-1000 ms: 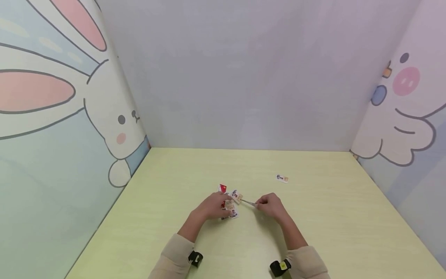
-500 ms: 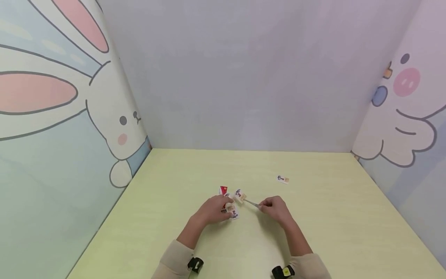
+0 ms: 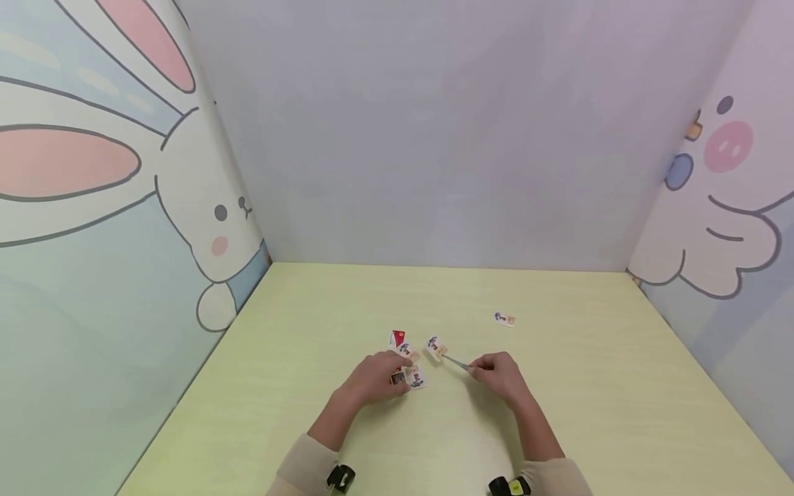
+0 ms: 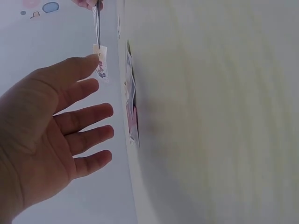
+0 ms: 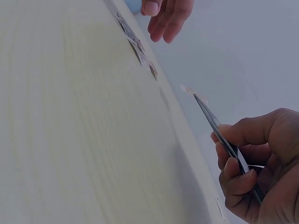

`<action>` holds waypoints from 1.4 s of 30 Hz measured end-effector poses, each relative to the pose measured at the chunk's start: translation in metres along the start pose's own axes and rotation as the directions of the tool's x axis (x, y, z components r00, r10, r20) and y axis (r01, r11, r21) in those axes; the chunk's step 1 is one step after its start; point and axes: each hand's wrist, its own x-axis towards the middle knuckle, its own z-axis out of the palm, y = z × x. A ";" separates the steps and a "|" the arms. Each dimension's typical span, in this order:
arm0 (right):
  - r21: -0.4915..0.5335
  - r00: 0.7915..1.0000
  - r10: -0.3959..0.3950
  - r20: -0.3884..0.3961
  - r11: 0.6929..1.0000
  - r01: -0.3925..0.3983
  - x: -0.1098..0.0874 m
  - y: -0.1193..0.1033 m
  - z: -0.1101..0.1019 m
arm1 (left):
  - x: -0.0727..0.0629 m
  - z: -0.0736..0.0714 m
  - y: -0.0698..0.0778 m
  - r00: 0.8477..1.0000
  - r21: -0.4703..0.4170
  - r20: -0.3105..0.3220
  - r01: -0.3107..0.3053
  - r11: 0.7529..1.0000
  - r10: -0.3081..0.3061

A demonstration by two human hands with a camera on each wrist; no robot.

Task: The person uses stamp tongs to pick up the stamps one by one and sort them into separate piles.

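My right hand [image 3: 501,376] holds slim metal tweezers [image 5: 212,124] between thumb and curled fingers. Their tips pinch a small stamp-like paper piece [image 3: 434,346] with a colourful picture, raised over the table. In the left wrist view this piece [image 4: 101,70] hangs just past my left thumb. My left hand [image 3: 374,377] hovers over a loose pile of similar pieces [image 3: 416,377], its fingers apart and relaxed with nothing in them. A red and white piece [image 3: 398,337] lies at the pile's far edge; part of the pile is hidden beneath the left hand.
One more picture piece [image 3: 504,319] lies alone toward the back right of the pale yellow table [image 3: 595,386]. A plain grey wall [image 3: 434,138] rises behind, and panels with cartoon animals stand at both sides.
The tweezers and the pinched paper piece have moved right, away from the pile. My left hand has shifted slightly left, uncovering more of the pile.
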 end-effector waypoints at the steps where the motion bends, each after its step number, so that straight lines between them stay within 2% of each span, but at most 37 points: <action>1: -0.002 1.000 0.001 -0.004 1.000 -0.001 0.000 0.001 -0.001 | -0.002 0.000 0.000 1.000 0.006 0.002 -0.005 1.000 0.005; 9: -0.011 1.000 0.002 -0.024 1.000 -0.003 0.001 0.005 -0.015 | -0.019 -0.006 0.001 0.998 0.033 0.058 0.012 0.999 -0.013; 15: -0.009 0.999 0.015 -0.046 1.000 -0.015 0.001 0.009 -0.025 | -0.027 -0.009 -0.001 0.999 0.037 0.044 -0.032 0.999 0.031; 21: -0.005 0.998 0.032 -0.052 0.999 -0.032 -0.001 0.012 -0.032 | -0.031 -0.010 -0.002 0.998 0.040 0.040 -0.050 0.998 0.049; 30: 0.006 0.996 0.042 -0.080 0.999 -0.041 -0.004 0.020 -0.043 | -0.035 -0.008 -0.004 0.996 0.025 0.090 -0.016 1.000 0.014; 36: 0.018 0.994 0.057 -0.095 0.998 -0.056 -0.007 0.025 -0.049 | -0.039 -0.001 -0.006 0.994 0.034 0.106 -0.038 0.999 0.034; 42: 0.023 0.992 0.070 -0.103 0.997 -0.068 -0.008 0.029 -0.056 | -0.040 0.002 -0.007 0.994 0.053 0.093 -0.060 0.997 0.055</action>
